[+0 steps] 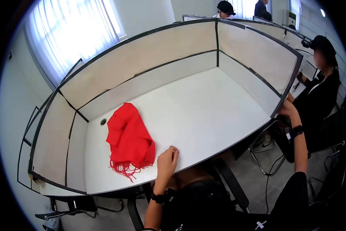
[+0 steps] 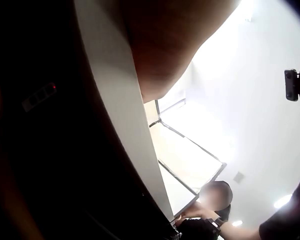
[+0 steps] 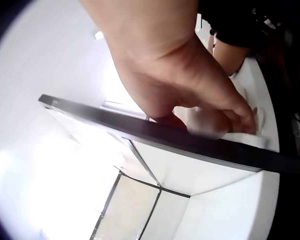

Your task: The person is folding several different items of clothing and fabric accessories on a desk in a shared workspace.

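Note:
A red knitted scarf [image 1: 130, 134] with a fringe lies bunched on the left part of the white table [image 1: 196, 104]. Just right of its fringed end, my left hand [image 1: 167, 159] rests at the table's front edge, fingers loosely curled and holding nothing. Off to the right, my right hand [image 1: 286, 109] is at the end of the side partition [image 1: 257, 54]. The right wrist view has this hand [image 3: 190, 85] reaching past the dark partition edge [image 3: 155, 137], fingers bent beside something white [image 3: 245, 140]; I cannot tell whether they hold it.
Tall beige and white panels [image 1: 142, 73] with dark trim enclose the table at the back and sides. A round cable hole [image 1: 103, 122] is by the left panel. A person in black [image 1: 323, 84] sits beyond the right partition. A chair armrest [image 1: 230, 184] stands below the front edge.

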Demonstrator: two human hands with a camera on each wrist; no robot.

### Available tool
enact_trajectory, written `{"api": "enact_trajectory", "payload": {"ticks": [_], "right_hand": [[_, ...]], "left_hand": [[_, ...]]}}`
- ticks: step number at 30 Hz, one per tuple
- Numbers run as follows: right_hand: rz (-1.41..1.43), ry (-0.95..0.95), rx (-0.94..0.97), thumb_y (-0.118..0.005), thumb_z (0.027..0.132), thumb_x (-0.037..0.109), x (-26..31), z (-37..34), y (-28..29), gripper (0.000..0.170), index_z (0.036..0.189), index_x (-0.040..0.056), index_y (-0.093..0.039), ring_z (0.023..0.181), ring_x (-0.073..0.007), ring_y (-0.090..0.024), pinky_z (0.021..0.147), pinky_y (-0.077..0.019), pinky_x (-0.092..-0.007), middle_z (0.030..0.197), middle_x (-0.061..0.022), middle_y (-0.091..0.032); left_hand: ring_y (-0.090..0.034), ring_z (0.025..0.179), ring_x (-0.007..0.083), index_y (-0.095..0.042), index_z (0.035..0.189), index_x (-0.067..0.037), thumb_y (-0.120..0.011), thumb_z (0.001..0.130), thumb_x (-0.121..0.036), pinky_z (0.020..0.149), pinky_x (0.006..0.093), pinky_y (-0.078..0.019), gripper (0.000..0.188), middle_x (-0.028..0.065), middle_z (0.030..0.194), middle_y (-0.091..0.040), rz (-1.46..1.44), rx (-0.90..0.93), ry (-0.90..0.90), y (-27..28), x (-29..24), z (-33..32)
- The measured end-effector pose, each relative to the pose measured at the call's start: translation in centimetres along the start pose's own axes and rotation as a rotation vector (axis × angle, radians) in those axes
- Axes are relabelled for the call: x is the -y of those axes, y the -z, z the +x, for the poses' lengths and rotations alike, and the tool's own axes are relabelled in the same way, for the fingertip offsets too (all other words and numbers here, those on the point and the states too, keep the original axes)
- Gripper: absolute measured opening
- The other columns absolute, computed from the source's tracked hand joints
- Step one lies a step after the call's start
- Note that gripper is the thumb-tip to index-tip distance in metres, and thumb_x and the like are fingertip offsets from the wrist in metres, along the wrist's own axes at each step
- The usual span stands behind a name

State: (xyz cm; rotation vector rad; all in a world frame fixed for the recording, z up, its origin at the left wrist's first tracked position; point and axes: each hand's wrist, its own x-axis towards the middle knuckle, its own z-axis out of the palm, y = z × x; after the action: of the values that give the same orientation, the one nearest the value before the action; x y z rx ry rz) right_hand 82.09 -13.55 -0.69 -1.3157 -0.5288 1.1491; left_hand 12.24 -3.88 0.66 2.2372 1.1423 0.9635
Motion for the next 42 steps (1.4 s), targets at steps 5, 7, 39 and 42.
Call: {"api": "enact_trajectory", "payload": {"ticks": [5, 7, 39, 42], "right_hand": [[-0.043, -0.025, 0.044, -0.053, 0.098, 0.033, 1.3, -10.9, -6.9, 0.047, 0.137, 0.0088, -0.044, 0.105, -0.0354, -0.062, 0.09, -0.0515, -0.0456, 0.126, -0.0204, -0.057], [0.007, 0.008, 0.067, -0.056, 0.097, 0.03, 1.0, -12.9, -7.8, 0.046, 0.135, 0.0072, -0.046, 0.106, -0.032, -0.062, 0.09, -0.0521, -0.0433, 0.122, -0.0194, -0.059], [-0.92, 0.463, 0.262, -0.054, 0.098, 0.016, -3.9, -16.7, -38.2, 0.032, 0.124, -0.0018, -0.054, 0.093, -0.0231, -0.068, 0.085, -0.0523, -0.0314, 0.101, -0.0158, -0.069], [-1.118, 0.604, 0.395, -0.06, 0.094, 0.019, -8.5, -14.9, -45.9, 0.053, 0.139, -0.0001, -0.04, 0.108, -0.0337, -0.063, 0.094, -0.049, -0.0389, 0.116, -0.0241, -0.063]], "left_hand": [[-0.06, 0.063, 0.0327, -0.06, 0.09, -0.004, -0.057, 0.092, -0.011, 0.059, 0.0401, -0.0451, 0.008, 0.0157, 0.072, -0.062, -0.003, 0.008, 0.018, 0.2, 0.1, -0.1], [-0.061, 0.064, 0.0328, -0.06, 0.091, -0.004, -0.057, 0.092, -0.011, 0.059, 0.0402, -0.0453, 0.008, 0.0155, 0.072, -0.062, 0.002, 0.0, -0.002, 0.1, 0.1, -0.1], [-0.034, 0.134, 0.0456, -0.053, 0.135, -0.014, -0.057, 0.093, -0.024, 0.109, 0.0555, -0.0317, 0.043, 0.0184, 0.147, -0.04, 0.56, -0.263, 0.174, 7.0, 8.1, -4.3], [-0.035, 0.134, 0.0471, -0.052, 0.138, -0.015, -0.058, 0.093, -0.024, 0.108, 0.0564, -0.0324, 0.047, 0.0183, 0.148, -0.039, 0.561, -0.246, 0.178, 6.0, 6.4, -5.1]]}}
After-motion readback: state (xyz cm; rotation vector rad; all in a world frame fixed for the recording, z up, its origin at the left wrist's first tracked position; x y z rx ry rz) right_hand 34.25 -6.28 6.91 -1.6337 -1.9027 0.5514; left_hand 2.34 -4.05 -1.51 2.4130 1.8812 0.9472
